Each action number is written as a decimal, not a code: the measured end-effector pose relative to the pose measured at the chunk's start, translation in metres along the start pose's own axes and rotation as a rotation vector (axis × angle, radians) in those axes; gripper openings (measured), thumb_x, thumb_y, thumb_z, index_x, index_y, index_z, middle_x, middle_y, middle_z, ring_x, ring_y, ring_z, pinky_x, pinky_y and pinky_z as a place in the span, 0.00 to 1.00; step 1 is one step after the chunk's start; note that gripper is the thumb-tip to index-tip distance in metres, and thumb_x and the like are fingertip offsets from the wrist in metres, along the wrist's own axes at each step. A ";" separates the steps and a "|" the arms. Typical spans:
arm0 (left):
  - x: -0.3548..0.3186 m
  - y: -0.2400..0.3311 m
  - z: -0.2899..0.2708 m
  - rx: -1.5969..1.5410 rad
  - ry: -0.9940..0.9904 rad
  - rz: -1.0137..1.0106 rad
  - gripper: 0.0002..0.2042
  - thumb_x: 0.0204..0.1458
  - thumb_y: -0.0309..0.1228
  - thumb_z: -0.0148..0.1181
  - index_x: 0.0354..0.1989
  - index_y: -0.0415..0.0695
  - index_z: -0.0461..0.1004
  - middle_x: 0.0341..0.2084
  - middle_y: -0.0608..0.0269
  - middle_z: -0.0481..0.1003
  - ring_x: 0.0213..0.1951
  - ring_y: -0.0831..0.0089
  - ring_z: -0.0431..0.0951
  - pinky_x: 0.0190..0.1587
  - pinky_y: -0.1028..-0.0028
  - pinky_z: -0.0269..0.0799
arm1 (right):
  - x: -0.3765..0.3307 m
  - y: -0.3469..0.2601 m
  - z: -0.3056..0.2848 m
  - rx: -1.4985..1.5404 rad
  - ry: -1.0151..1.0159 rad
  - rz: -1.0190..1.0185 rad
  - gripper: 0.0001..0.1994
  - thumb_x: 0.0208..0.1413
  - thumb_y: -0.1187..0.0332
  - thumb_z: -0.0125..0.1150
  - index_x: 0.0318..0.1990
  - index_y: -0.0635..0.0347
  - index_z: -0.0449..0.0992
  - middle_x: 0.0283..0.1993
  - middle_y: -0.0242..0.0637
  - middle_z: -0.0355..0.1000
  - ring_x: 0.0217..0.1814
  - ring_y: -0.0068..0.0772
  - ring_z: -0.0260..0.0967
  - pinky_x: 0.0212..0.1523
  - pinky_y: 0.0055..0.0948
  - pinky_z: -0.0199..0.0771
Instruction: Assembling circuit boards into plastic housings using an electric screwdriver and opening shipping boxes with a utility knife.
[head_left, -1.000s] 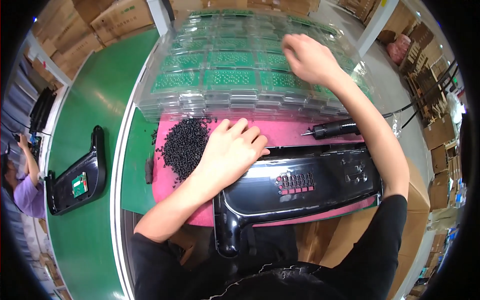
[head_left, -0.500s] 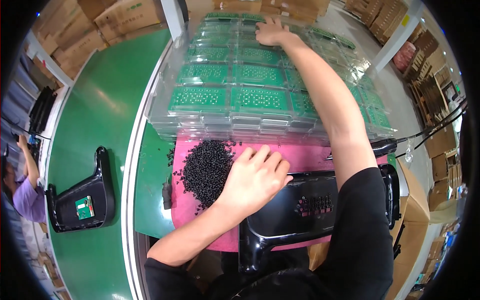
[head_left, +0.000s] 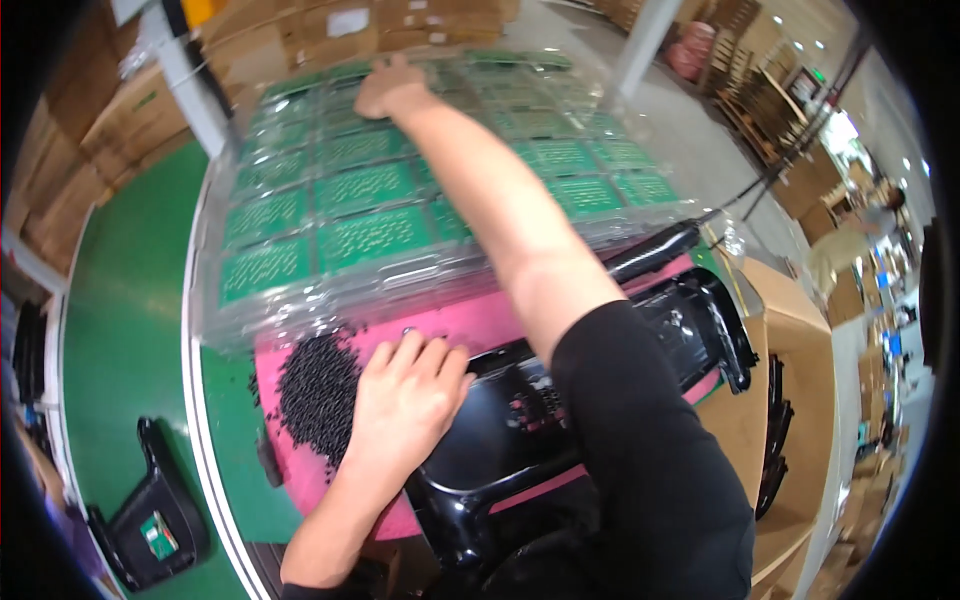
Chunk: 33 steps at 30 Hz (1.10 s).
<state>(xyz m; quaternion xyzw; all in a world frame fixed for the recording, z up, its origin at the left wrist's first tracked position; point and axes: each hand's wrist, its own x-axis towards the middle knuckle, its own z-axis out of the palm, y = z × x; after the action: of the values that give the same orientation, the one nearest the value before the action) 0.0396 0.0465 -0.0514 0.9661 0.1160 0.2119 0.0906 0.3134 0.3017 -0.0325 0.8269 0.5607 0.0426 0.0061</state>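
My left hand (head_left: 405, 400) rests with curled fingers beside a heap of small black parts (head_left: 318, 395), too small to name. It is over the near-left edge of a black plastic housing (head_left: 480, 430); its fingertips are mostly hidden. My right arm stretches across a stack of clear plastic trays (head_left: 330, 305) filled with green circuit boards (head_left: 370, 238). At the far rows, my right hand (head_left: 393, 90) lies over the boards, its fingers bent and somewhat apart. No board shows lifted in it. Several dark small pieces (head_left: 535, 408) lie in the housing, partly behind my right sleeve.
A pink mat (head_left: 490, 315) lies under the housing. A black handheld tool (head_left: 655, 250) with a cable lies to the right. Another black housing (head_left: 165, 510) with a small green board stands on the left green table. An open cardboard box (head_left: 800, 380) holds black parts at right.
The view has swung right, so the bench things appear further left and tilted. My right hand stays over the far tray rows, and my left hand stays beside the heap, fingers still curled.
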 end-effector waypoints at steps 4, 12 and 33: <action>0.008 0.004 0.002 0.016 0.015 0.037 0.10 0.44 0.30 0.63 0.34 0.43 0.75 0.28 0.65 0.72 0.36 0.67 0.72 0.38 0.68 0.67 | -0.009 0.014 -0.006 0.061 0.062 0.063 0.24 0.58 0.59 0.44 0.62 0.53 0.67 0.70 0.32 0.52 0.74 0.40 0.40 0.63 0.51 0.57; 0.010 0.001 -0.004 -0.015 0.035 0.046 0.11 0.43 0.31 0.64 0.35 0.44 0.76 0.30 0.66 0.74 0.40 0.67 0.71 0.42 0.68 0.67 | -0.037 0.016 -0.036 -0.352 0.528 -0.177 0.20 0.51 0.66 0.57 0.53 0.61 0.74 0.61 0.38 0.63 0.66 0.41 0.53 0.59 0.43 0.57; 0.005 0.017 -0.014 -0.060 0.513 0.230 0.31 0.28 0.28 0.70 0.49 0.38 0.74 0.40 0.56 0.75 0.43 0.57 0.74 0.47 0.62 0.71 | -0.399 0.084 -0.088 0.538 0.573 -0.544 0.08 0.49 0.81 0.62 0.37 0.64 0.77 0.34 0.37 0.76 0.36 0.29 0.75 0.36 0.23 0.73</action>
<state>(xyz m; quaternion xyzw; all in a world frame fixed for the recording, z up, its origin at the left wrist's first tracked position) 0.0408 0.0333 -0.0332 0.8847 0.0184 0.4617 0.0623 0.2374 -0.1029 0.0349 0.5775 0.7270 0.1191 -0.3520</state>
